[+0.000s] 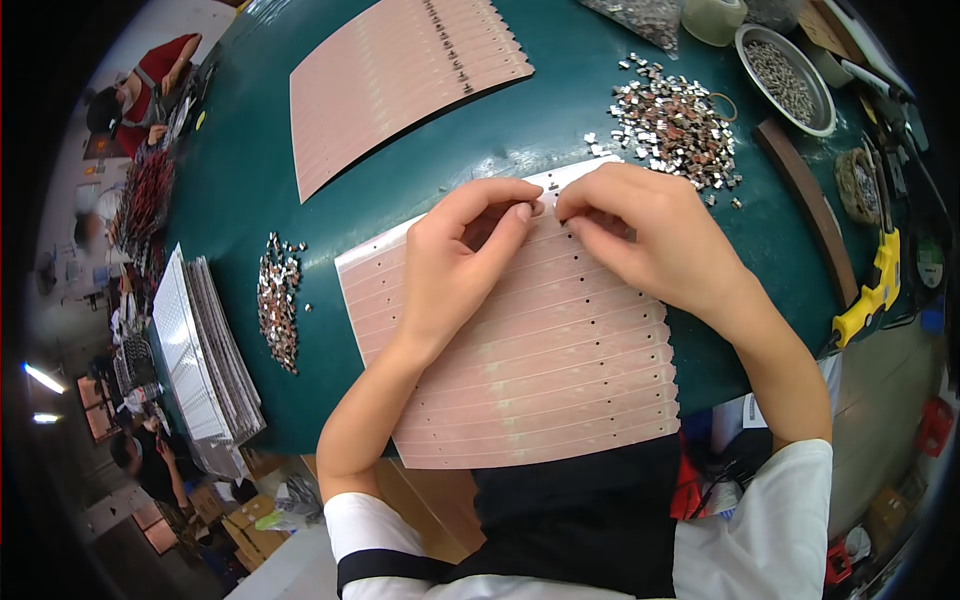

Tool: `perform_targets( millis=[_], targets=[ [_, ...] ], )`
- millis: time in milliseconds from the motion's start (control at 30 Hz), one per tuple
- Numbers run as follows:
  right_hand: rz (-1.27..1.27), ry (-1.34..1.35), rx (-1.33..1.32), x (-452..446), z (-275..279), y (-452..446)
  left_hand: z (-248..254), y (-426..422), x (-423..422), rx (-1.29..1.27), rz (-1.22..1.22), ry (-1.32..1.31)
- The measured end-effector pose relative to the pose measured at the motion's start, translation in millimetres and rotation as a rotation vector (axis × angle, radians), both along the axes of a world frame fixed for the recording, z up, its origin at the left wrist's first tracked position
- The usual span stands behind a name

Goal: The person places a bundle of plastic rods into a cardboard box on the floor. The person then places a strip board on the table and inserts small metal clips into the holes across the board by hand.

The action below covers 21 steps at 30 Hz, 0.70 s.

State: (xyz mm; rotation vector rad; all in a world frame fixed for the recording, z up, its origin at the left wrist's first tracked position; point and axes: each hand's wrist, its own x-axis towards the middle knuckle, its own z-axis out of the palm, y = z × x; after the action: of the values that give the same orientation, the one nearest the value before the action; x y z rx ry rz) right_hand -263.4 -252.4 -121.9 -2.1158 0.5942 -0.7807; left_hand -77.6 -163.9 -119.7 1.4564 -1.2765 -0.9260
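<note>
A pinkish panel (540, 370), marked with parallel lines and rows of small dark holes, lies across the table's front edge in front of me. Above its far edge, thumb and forefinger of my left hand (450, 255) pinch a tiny piece, its kind hard to make out. Just to the right, my right hand (655, 225) has its fingertips pressed together at the panel's surface; a small dark bit shows at the tips. Between both hands, a small dark part sits on the pale far strip. Beyond the right hand spreads a heap of small metal clips (670, 130).
Another pink panel (380, 90) with a row of fitted parts lies farther back. At left are more metal pieces (278, 310) and stacked panels (200, 350). A metal bowl (743, 50), brown curved strip (812, 215) and yellow tool (875, 290) stand right. Two people sit at left.
</note>
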Motion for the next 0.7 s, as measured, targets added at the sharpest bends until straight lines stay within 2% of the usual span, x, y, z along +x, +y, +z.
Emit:
perform_targets(
  millis=[100,167,233,300,400,467,700],
  targets=[
    [0.036,0.053,-0.155,3,-2,1,-4,1,2,0.004,0.002,0.064],
    [0.038,0.084,-0.122,4,-5,3,-4,1,1,0.002,0.022,0.103],
    [-0.013,0.166,-0.213,3,-8,2,-6,1,1,-0.002,0.039,0.143],
    [-0.020,0.189,-0.206,2,-6,2,-8,0,2,-0.079,0.023,0.040],
    [-0.025,0.181,-0.134,3,-7,1,-6,2,5,-0.044,0.000,-0.087],
    [-0.020,0.156,-0.073,3,-8,0,-6,3,5,-0.041,0.000,-0.078],
    [-0.022,0.179,-0.189,4,-5,0,-20,-1,4,-0.168,0.035,-0.017]
  ],
)
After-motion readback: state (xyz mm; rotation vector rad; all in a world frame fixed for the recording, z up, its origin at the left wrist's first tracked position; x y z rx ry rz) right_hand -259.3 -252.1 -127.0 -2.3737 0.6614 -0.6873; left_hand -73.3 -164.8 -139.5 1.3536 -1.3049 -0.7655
